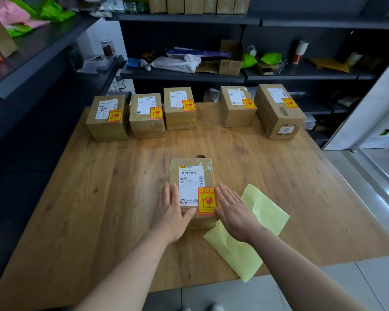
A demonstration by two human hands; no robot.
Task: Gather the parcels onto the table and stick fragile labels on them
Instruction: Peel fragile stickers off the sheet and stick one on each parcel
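Print on near parcel too small to read; yellow sheet partly under right forearm; top-shelf boxes cut off.

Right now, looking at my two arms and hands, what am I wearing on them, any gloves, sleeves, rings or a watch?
Nothing that shows. The left hand and right hand are bare: no gloves, no visible rings. The left forearm and right forearm are bare too, with no sleeve, watch or bracelet in view down to the picture's bottom edge.
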